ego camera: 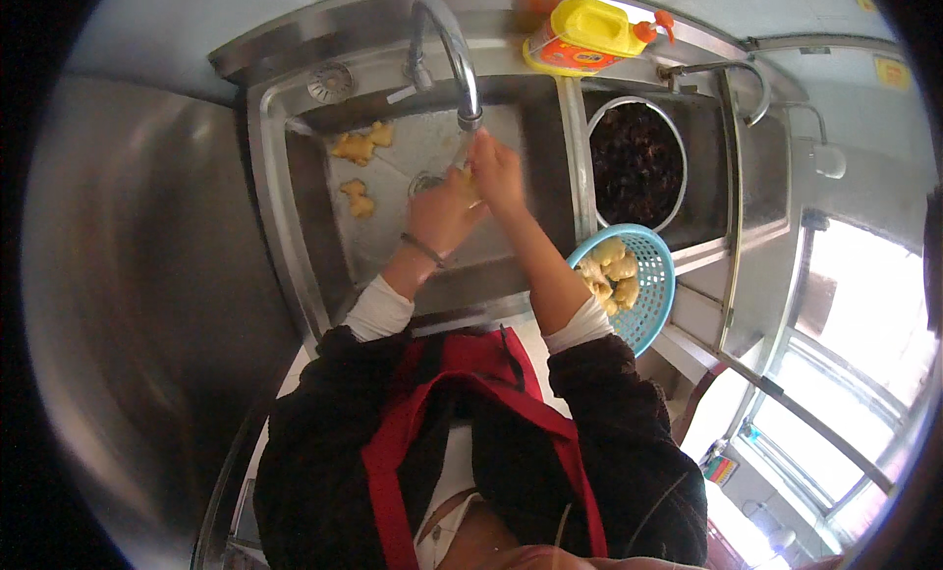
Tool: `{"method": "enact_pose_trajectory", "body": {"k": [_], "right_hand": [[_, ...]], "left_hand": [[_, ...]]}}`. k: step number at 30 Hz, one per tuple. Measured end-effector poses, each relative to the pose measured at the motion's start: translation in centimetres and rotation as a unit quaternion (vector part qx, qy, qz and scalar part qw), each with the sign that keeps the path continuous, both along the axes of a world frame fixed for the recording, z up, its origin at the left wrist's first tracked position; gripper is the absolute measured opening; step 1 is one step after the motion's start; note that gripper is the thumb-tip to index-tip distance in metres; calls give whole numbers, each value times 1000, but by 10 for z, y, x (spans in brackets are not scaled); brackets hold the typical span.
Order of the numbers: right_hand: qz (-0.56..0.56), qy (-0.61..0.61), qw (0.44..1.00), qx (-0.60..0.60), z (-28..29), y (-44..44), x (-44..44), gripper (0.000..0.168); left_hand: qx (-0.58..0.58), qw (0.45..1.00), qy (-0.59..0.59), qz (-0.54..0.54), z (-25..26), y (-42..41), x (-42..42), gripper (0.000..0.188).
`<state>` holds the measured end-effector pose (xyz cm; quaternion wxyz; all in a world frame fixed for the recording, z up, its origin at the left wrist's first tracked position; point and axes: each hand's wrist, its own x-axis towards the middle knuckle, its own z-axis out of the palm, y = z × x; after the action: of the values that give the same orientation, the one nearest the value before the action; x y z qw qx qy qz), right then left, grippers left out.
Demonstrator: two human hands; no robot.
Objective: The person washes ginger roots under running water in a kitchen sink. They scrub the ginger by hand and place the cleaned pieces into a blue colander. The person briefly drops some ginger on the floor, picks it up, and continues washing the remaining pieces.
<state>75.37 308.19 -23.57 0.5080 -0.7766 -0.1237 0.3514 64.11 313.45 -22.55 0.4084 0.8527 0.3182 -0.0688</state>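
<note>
Under the chrome tap [446,35], my left hand [442,210] grips a pale piece of ginger [470,190], mostly covered by fingers. My right hand [499,170] closes on the same piece from the right, just below the spout; its fingertips are blurred. Water seems to run over both hands. On the floor of the steel sink [471,264], left of my hands, lie a knobbly ginger root [355,149], a smaller ginger piece [381,134] touching it, and another ginger piece [358,198] nearer me. The drain [425,181] is partly hidden behind my left hand.
A blue plastic colander [652,275] with several ginger pieces [608,251] sits at the sink's right front corner, beside my right forearm. In the right basin, a round container [685,173] holds dark, wet-looking pieces. A yellow detergent bottle [589,35] lies on the back ledge near a drain strainer [330,82].
</note>
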Motion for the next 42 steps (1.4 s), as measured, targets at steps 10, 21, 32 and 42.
{"method": "enact_pose_trajectory", "body": {"k": [10, 21, 32, 42], "right_hand": [[112, 199, 951, 208, -2, 5, 4, 28], [177, 313, 885, 296, 17, 7, 13, 45], [140, 101, 960, 220, 3, -14, -10, 42], [61, 10, 991, 119, 11, -13, -27, 38]], "left_hand": [[-316, 889, -295, 152, -35, 15, -20, 38], [-639, 700, -273, 165, -59, 22, -22, 57], [-452, 763, -214, 408, -41, 11, 6, 58], [-576, 684, -227, 387, -30, 1, 11, 64]]}}
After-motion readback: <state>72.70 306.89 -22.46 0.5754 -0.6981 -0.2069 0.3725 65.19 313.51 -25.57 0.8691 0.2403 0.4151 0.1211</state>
